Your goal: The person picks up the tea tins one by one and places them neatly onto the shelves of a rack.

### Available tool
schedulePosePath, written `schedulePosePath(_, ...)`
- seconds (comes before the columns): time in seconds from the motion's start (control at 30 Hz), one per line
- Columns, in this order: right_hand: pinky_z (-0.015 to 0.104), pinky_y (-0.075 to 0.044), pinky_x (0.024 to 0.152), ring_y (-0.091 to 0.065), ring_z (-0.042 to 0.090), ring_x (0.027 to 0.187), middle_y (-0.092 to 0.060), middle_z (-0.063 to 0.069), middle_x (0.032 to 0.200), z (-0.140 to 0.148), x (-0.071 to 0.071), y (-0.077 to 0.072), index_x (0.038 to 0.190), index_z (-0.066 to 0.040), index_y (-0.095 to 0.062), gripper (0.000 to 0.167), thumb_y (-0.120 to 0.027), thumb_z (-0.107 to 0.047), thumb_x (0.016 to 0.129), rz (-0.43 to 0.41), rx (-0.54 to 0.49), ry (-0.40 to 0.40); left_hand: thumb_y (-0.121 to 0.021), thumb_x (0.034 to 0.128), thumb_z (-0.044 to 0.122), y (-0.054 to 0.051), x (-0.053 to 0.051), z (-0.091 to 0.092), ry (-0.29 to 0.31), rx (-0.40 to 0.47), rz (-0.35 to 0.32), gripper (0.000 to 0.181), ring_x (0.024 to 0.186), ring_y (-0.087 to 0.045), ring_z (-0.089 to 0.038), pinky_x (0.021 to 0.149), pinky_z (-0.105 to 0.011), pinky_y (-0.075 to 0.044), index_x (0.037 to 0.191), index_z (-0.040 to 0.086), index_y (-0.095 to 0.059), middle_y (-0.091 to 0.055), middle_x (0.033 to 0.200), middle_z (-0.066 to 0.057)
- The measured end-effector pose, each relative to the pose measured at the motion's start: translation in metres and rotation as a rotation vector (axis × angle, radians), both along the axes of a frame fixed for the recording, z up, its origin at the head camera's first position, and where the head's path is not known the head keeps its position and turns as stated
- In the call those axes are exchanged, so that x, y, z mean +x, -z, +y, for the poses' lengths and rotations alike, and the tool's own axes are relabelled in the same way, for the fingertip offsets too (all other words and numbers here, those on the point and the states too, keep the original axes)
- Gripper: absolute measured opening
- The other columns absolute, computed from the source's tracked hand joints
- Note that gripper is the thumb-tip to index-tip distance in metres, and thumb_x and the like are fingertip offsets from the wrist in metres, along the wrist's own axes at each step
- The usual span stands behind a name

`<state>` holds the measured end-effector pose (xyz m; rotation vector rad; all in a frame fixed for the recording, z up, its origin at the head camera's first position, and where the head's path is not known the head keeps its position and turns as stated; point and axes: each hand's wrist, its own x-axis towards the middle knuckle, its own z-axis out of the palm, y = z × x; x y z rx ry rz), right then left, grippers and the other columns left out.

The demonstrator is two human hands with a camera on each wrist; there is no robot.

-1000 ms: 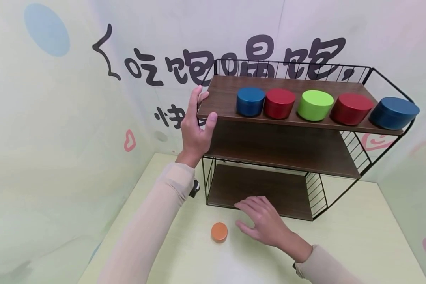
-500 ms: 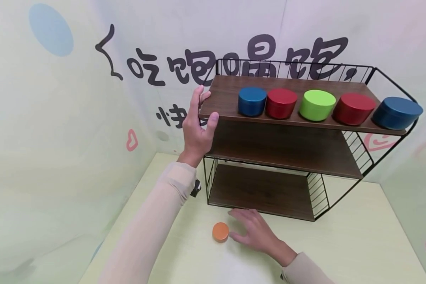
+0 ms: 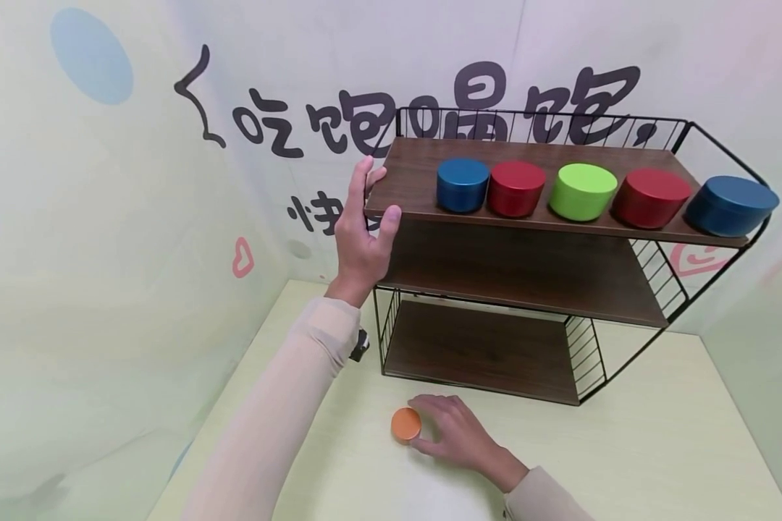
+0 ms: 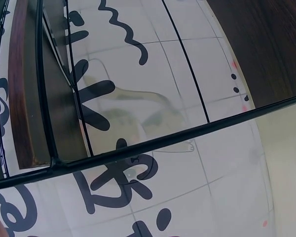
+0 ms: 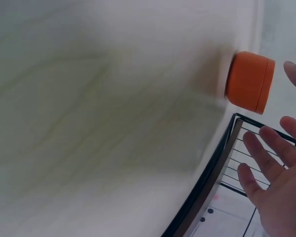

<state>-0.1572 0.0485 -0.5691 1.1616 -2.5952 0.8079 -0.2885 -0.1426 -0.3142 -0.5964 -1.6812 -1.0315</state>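
Note:
My left hand (image 3: 360, 242) grips the top board's left front corner on a three-tier shelf rack (image 3: 515, 271), thumb along the front and fingers at the side. The left wrist view shows mainly the rack's black wire frame (image 4: 138, 148). A small round orange tin (image 3: 406, 425) stands on the table in front of the rack. Beside it, my right hand (image 3: 459, 434) has its thumb and forefinger spread around the tin's right side. In the right wrist view, the fingers of the right hand (image 5: 281, 182) are spread and the orange tin (image 5: 249, 81) appears apart from them.
Several round tins line the top board's front edge: a blue tin (image 3: 463, 186), a red tin (image 3: 516, 189), a green tin (image 3: 583, 192), another red tin (image 3: 652, 199) and another blue tin (image 3: 730, 206). Printed wall sheets (image 3: 137, 217) surround the pale table (image 3: 658, 434).
My right hand has moved left and down toward the orange tin, bringing its thumb and forefinger to either side of it. The left hand keeps its grip on the rack.

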Motion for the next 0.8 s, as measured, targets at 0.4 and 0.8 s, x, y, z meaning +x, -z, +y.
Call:
schedulePosePath(0.4, 0.039, -0.049, 0.09, -0.064, 0.016, 0.11, -0.07, -0.002, 0.118, -0.008, 0.003, 0.006, 0.122, -0.015, -0.068, 0.054, -0.082, -0.039, 0.076, -0.017, 0.043, -0.006, -0.047, 0.0966, 0.051, 0.0, 0.001, 0.0, -0.004, -0.004, -0.007, 0.067, 0.123, -0.057, -0.02, 0.094, -0.035, -0.046, 0.144, 0.003, -0.043, -0.063, 0.131, -0.012)
schedulePosePath(0.8, 0.035, -0.049, 0.084, -0.066, 0.013, 0.103, -0.071, -0.004, 0.112, -0.017, 0.002, 0.01, 0.117, -0.016, -0.07, 0.045, -0.082, -0.033, 0.077, -0.011, 0.015, -0.001, -0.047, 0.0966, 0.051, 0.0, 0.001, 0.0, -0.005, 0.003, -0.005, 0.068, 0.123, -0.058, -0.02, 0.093, -0.035, -0.045, 0.144, 0.003, -0.044, -0.063, 0.13, -0.011)
